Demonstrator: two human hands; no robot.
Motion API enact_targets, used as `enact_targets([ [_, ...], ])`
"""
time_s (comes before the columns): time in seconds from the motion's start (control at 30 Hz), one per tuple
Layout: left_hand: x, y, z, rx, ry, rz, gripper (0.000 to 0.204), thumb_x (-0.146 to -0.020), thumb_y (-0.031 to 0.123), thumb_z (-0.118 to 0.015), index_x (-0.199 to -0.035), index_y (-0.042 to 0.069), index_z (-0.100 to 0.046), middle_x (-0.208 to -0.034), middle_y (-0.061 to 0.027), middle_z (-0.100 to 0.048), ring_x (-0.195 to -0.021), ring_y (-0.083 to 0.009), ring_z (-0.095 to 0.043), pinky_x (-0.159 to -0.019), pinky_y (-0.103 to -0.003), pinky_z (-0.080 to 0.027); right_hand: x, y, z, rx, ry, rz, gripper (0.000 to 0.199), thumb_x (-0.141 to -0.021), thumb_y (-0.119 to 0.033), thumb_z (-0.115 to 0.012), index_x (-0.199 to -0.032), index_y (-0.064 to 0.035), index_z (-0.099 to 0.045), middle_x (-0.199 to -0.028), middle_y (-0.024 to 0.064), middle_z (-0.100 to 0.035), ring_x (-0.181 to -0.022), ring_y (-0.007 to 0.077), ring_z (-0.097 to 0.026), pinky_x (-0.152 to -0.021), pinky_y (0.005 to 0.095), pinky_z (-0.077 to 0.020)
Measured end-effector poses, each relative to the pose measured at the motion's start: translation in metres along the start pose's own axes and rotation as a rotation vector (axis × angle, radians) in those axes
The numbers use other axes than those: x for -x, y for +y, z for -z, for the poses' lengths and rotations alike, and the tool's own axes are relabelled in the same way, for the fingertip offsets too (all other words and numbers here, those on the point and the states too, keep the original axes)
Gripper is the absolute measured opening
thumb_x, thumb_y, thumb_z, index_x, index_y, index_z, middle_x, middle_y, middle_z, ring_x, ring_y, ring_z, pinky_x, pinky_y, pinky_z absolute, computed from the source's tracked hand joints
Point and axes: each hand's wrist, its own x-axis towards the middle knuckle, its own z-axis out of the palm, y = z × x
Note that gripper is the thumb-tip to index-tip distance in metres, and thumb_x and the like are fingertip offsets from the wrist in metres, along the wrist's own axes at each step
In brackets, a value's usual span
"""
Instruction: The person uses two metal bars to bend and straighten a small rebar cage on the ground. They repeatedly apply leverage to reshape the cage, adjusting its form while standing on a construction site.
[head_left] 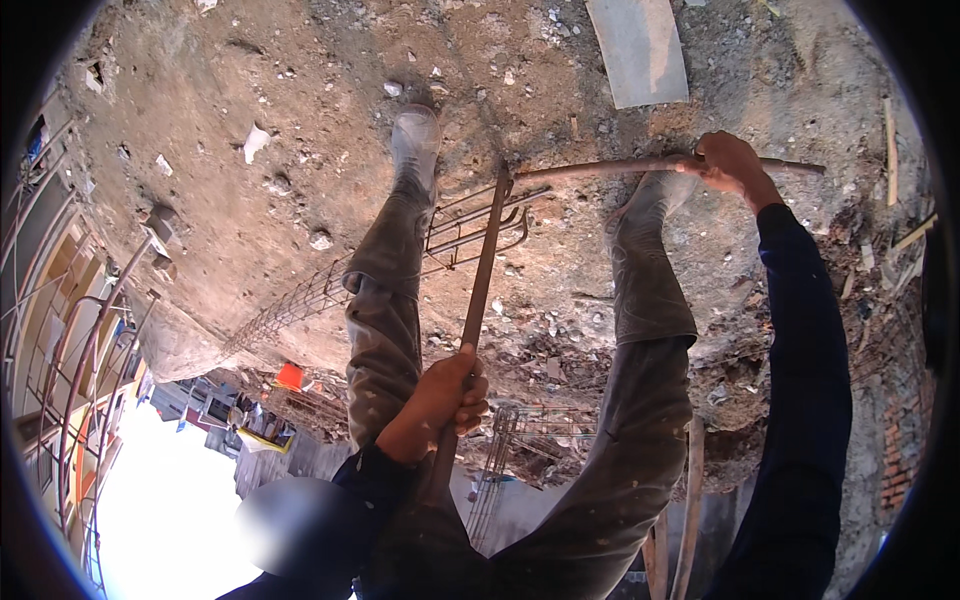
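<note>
My left hand (pixel 440 400) is wrapped round a long, rusty metal bar (pixel 485 270) that slants up and away between my legs. At its far end this bar meets a second rusty rod or pipe (pixel 590 168), which runs to the right, nearly crosswise. My right hand (pixel 735 165) grips that second rod near its right end, above my right boot (pixel 660 195). How the two pieces join is too small to tell. A long steel rebar cage (pixel 470 250) with hooked ends passes beneath the left-hand bar and behind my left leg (pixel 385 310).
Rough dirt ground (pixel 330 90) with stones and rubble surrounds my boots. A flat grey sheet (pixel 645 55) lies ahead. Another rebar cage (pixel 500 440) shows between my legs, an orange container (pixel 289 376) at left. Thin wood strips (pixel 890 150) and brickwork (pixel 905 450) are at right.
</note>
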Motion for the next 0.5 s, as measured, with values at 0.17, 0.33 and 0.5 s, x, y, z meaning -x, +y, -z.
enact_targets([
  [0.17, -0.002, -0.003, 0.000, 0.021, -0.015, -0.018, 0.037, -0.109, 0.046, -0.043, -0.090, 0.014, -0.046, -0.057, 0.0020, -0.035, -0.041, -0.0097, -0.034, -0.035, -0.029, -0.029, -0.046, 0.011, 0.029, 0.054, -0.003, 0.101, 0.072, -0.087, -0.065, -0.069, -0.066, 0.0033, -0.065, -0.064, 0.0184, -0.064, -0.065, 0.0373, -0.067, -0.063, 0.0509, -0.0524],
  [0.33, -0.009, -0.019, -0.004, -0.008, -0.012, -0.050, 0.040, -0.108, 0.047, -0.044, -0.085, 0.015, -0.043, -0.057, 0.0021, -0.037, -0.041, -0.0096, -0.037, -0.035, -0.029, -0.032, -0.032, 0.000, 0.020, 0.027, 0.051, 0.053, 0.065, -0.085, -0.061, -0.072, -0.072, 0.0015, -0.068, -0.069, 0.0202, -0.066, -0.073, 0.0375, -0.069, -0.068, 0.0497, -0.0530],
  [0.5, -0.015, -0.031, -0.013, -0.219, 0.069, -0.152, 0.041, -0.108, 0.046, -0.043, -0.085, 0.012, -0.042, -0.056, 0.0009, -0.040, -0.041, -0.0106, -0.041, -0.036, -0.030, -0.037, 0.000, 0.006, -0.031, -0.074, 0.158, 0.012, 0.058, -0.083, -0.059, -0.075, -0.086, -0.0009, -0.075, -0.079, 0.0223, -0.070, -0.081, 0.0390, -0.070, -0.075, 0.0498, -0.0538],
])
